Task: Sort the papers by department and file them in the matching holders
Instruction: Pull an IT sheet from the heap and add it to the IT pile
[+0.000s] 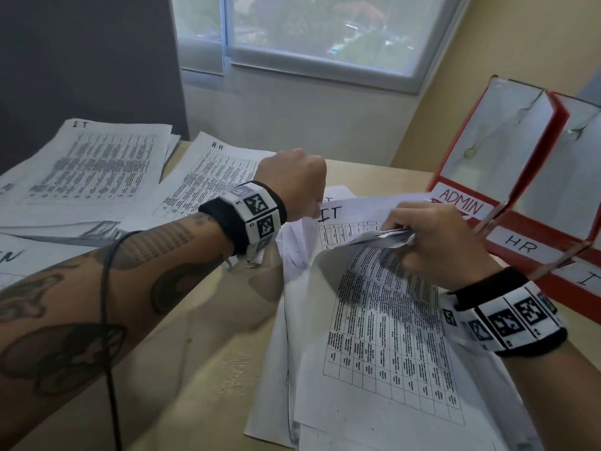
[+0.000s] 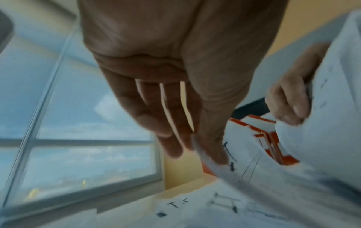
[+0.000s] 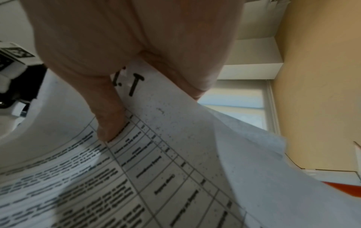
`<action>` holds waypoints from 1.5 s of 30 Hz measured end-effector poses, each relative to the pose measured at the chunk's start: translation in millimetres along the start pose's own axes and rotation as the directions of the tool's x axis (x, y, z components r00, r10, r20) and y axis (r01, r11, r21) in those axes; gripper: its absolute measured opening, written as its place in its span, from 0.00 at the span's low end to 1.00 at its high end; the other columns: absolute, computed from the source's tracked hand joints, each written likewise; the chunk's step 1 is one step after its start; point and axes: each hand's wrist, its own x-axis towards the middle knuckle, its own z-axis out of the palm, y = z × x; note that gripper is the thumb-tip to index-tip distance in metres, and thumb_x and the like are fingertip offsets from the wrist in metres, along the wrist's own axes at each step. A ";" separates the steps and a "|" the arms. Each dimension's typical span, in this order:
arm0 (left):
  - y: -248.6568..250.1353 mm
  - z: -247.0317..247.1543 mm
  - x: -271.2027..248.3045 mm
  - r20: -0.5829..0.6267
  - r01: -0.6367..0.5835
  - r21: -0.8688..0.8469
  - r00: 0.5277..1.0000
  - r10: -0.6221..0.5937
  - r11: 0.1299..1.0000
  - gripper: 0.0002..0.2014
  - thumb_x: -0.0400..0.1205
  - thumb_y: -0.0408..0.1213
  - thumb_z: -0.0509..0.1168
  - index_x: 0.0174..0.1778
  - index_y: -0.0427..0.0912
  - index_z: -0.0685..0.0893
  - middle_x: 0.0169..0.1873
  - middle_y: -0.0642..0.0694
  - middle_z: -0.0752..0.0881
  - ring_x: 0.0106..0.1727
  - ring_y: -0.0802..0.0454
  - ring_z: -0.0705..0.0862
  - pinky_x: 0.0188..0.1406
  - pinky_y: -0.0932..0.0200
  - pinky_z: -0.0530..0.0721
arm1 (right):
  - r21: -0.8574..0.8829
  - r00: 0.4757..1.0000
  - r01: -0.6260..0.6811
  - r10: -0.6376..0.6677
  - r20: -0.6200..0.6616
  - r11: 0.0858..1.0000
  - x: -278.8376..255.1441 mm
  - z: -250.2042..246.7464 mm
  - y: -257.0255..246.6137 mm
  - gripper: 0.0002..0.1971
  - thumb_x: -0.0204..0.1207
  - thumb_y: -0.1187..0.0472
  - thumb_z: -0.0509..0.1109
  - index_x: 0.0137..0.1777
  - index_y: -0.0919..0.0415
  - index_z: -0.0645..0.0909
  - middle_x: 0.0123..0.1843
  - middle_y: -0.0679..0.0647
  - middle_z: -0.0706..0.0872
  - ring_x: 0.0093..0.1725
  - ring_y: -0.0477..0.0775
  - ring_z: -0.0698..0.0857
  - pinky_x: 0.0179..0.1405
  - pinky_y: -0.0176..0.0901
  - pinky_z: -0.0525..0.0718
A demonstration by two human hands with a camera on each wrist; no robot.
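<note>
IT sheet [image 1: 335, 213] pinched between both hands

Left hand [image 1: 294, 185] and right hand [image 1: 435, 240] both pinching, fingers curled

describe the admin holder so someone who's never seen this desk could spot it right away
Start at the window, then drop to the row of red holders standing along the yellow wall on the right. The admin holder is the one farthest back, nearest the window. Its white label reads ADMIN in red, while its neighbour's HR label is in black.
</note>
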 end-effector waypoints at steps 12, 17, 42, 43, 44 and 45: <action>20.0 -11.8 -5.7 0.059 -0.208 -0.136 0.974 0.217 0.969 0.03 0.75 0.43 0.81 0.40 0.55 0.94 0.27 0.61 0.82 0.41 0.50 0.87 0.40 0.52 0.84 | -0.052 0.998 -0.002 -0.002 -0.060 0.999 7.7 3.0 -12.6 0.10 0.62 0.68 0.85 0.39 0.59 0.88 0.75 0.53 0.84 0.71 0.61 0.83 0.59 0.56 0.86; 19.8 -18.8 -1.7 0.000 -0.199 -0.353 0.977 0.213 0.914 0.14 0.65 0.53 0.88 0.26 0.54 0.90 0.20 0.61 0.85 0.27 0.66 0.83 0.40 0.60 0.86 | -0.026 0.998 0.027 -0.028 -0.055 0.999 10.7 3.2 -11.9 0.10 0.63 0.71 0.82 0.39 0.58 0.87 0.42 0.49 0.91 0.43 0.56 0.88 0.45 0.57 0.91; 9.2 61.4 49.3 0.234 0.039 -0.197 0.972 0.008 0.980 0.09 0.74 0.45 0.84 0.41 0.47 0.92 0.41 0.51 0.88 0.46 0.48 0.90 0.42 0.52 0.90 | 0.085 0.975 0.137 -0.120 -0.189 0.987 -28.7 6.7 6.7 0.09 0.62 0.63 0.89 0.37 0.62 0.90 0.40 0.52 0.88 0.36 0.55 0.85 0.31 0.46 0.83; 7.6 60.1 48.8 0.235 0.032 -0.199 0.972 0.016 0.980 0.05 0.76 0.40 0.81 0.39 0.46 0.93 0.39 0.50 0.90 0.47 0.47 0.91 0.42 0.52 0.91 | 0.089 0.976 0.133 -0.114 -0.186 0.987 -29.3 7.3 7.3 0.10 0.62 0.62 0.89 0.37 0.62 0.91 0.40 0.52 0.89 0.37 0.55 0.86 0.31 0.46 0.83; 6.6 58.4 47.5 0.230 0.019 -0.189 0.973 0.025 0.982 0.03 0.77 0.36 0.78 0.38 0.47 0.93 0.39 0.50 0.90 0.47 0.46 0.91 0.42 0.51 0.91 | 0.094 0.977 0.131 -0.113 -0.183 0.987 -29.2 8.1 7.6 0.10 0.62 0.61 0.89 0.38 0.62 0.91 0.41 0.52 0.89 0.37 0.55 0.86 0.31 0.47 0.84; 5.6 56.8 46.8 0.224 0.005 -0.170 0.974 0.034 0.985 0.05 0.79 0.34 0.75 0.39 0.48 0.93 0.42 0.48 0.91 0.48 0.44 0.91 0.43 0.51 0.91 | 0.097 0.977 0.131 -0.113 -0.179 0.987 -28.8 9.1 7.2 0.11 0.61 0.61 0.90 0.38 0.62 0.91 0.41 0.52 0.89 0.38 0.55 0.86 0.31 0.49 0.85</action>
